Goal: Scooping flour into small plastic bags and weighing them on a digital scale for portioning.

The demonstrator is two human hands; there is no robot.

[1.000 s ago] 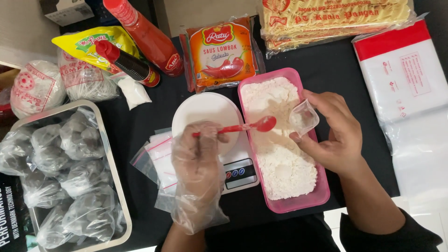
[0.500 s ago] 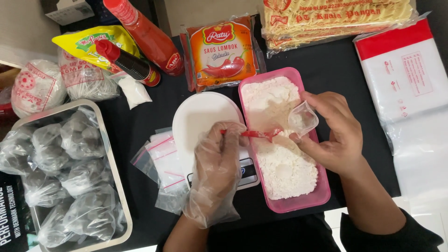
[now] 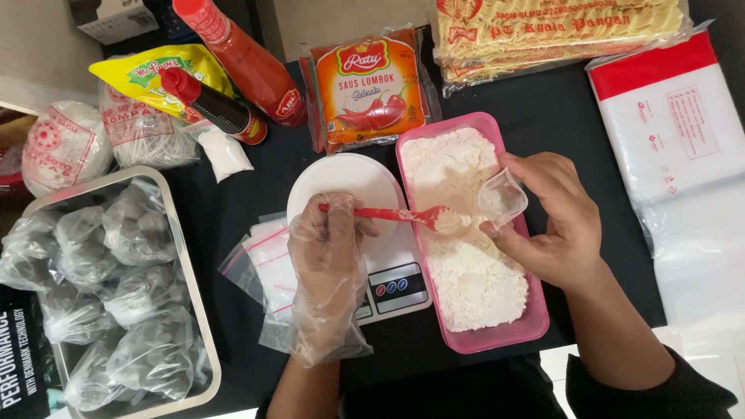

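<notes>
Both hands work over the pink tray [image 3: 535,330] of white flour [image 3: 473,279]. Gloved in loose clear plastic, the left hand [image 3: 330,252] pinches the handle of a red spoon [image 3: 388,215], whose bowl reaches to the right and carries a heap of flour just at the mouth of the small clear bag [image 3: 503,199]. Bare, the right hand [image 3: 555,225] closes thumb and fingers around that bag and holds it open, tilted toward the spoon, above the middle of the tray.

Judging by this, the filling of the bag is at an early point: the bag looks nearly empty, though its clear film against the white flour makes that hard to tell for sure. The spoonful is loaded but not yet tipped in.

Under and just left of the left hand, a white round dish [image 3: 341,182] sits on a small kitchen scale [image 3: 396,287]; the dish looks bare, so nothing appears weighed there at present. Below the left hand lies a stack of unused small zip bags [image 3: 264,256], which suggests more portions are left to fill. Further left, a metal tray [image 3: 198,310] holds tied bags of dark balls [image 3: 124,233].
</notes>
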